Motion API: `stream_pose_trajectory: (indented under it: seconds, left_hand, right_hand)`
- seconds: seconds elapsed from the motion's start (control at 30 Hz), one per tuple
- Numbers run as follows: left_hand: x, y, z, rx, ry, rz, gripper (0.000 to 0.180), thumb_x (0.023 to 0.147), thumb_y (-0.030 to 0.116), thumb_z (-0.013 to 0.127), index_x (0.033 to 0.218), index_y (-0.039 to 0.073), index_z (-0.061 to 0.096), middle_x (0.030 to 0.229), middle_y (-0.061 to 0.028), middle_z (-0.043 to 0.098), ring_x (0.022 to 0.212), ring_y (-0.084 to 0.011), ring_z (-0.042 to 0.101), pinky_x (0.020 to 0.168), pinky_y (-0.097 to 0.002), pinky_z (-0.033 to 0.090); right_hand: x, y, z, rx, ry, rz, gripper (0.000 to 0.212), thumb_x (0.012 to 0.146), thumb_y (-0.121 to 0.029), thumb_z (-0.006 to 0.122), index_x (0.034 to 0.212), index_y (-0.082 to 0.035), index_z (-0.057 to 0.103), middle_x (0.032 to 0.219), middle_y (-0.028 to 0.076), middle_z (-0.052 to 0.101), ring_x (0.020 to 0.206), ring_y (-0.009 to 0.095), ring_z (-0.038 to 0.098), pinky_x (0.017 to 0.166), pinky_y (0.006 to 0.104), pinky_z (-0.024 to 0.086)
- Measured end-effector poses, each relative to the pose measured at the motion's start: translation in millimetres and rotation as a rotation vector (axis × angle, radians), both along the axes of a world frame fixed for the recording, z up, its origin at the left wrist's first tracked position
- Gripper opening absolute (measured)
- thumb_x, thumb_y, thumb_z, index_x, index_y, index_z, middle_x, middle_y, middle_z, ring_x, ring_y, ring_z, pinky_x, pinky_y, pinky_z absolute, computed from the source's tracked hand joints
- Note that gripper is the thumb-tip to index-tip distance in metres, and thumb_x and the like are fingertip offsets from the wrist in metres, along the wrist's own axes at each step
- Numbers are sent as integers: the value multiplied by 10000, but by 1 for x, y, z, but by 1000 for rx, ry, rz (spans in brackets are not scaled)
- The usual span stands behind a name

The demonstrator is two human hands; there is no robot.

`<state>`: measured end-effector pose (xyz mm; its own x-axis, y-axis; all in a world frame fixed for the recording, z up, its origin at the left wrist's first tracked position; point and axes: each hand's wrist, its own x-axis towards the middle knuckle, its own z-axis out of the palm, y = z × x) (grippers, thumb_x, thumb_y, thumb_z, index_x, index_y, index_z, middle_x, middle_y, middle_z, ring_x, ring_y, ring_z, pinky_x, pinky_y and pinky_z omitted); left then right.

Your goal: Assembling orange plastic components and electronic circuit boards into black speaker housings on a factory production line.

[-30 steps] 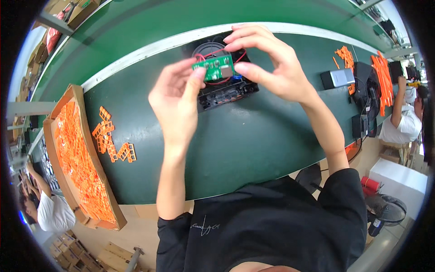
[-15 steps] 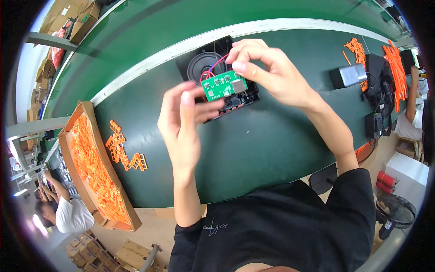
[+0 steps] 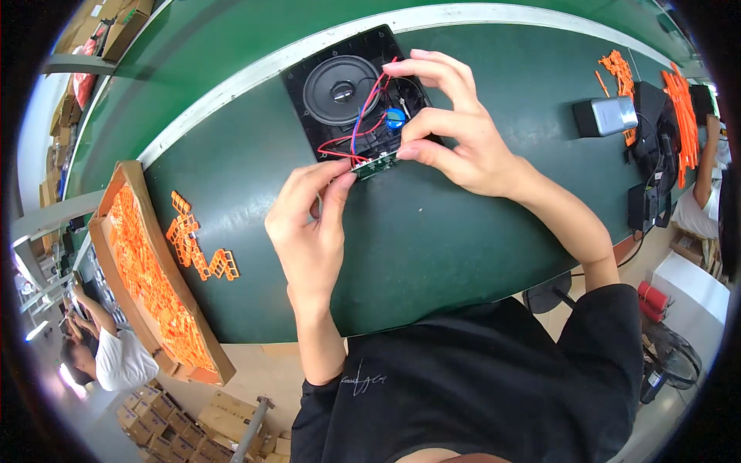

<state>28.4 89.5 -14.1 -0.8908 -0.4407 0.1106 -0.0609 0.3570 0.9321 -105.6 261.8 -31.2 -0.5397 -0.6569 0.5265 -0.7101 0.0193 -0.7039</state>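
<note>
A black speaker housing (image 3: 312, 133) lies on the green table, with a round speaker cone (image 3: 340, 90) at its upper left. Over its near edge is a green circuit board (image 3: 375, 165), tilted so that I see it nearly edge-on. My left hand (image 3: 312, 212) pinches the board's left end between thumb and fingers. At the other end my right hand (image 3: 463, 131) grips it with thumb and a finger, while its index finger is stretched towards the wires. Red and blue wires (image 3: 360, 127) run from the board across the housing. Beside them sits a blue round component (image 3: 394, 118).
To the left, a cardboard box (image 3: 202, 328) is filled with small orange parts, and more orange pieces (image 3: 193, 243) lie beside it. At the right are a grey-and-black device (image 3: 604, 117), black equipment with cables, and orange strips (image 3: 679, 127). Other people work at both sides.
The circuit board has turned from face-up to nearly edge-on and moved down, uncovering the housing's wires and blue component. My left hand, blurred and spread before, now pinches the board's left end.
</note>
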Motion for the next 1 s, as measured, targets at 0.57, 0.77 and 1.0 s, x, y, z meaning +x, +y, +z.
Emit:
stream_pose_trajectory:
  seconds: [0.57,0.77,1.0]
  left_hand:
    - [5,10,-15,-488,59,130,166,778,-43,742,919,37,709,938,-64,511,672,-137,549,555,-259,440]
    - [1,12,-13,-542,27,126,165,770,-33,752,909,43,707,961,-78,522,665,-159,566,557,-284,452]
    - [0,11,-13,-603,42,111,186,767,-36,745,914,71,707,1028,-86,513,648,-166,560,545,-289,439]
  right_hand:
    - [5,-4,-14,52,145,-71,142,690,-177,787,755,-91,693,1346,153,529,1314,371,374,1079,460,302]
    - [1,-3,-14,67,180,-62,150,707,-188,776,757,-74,693,1317,161,557,1306,358,386,1083,454,305]
    - [-1,-5,-19,-61,156,-47,160,687,-159,777,742,-74,654,1275,113,580,1246,353,434,1039,445,341]
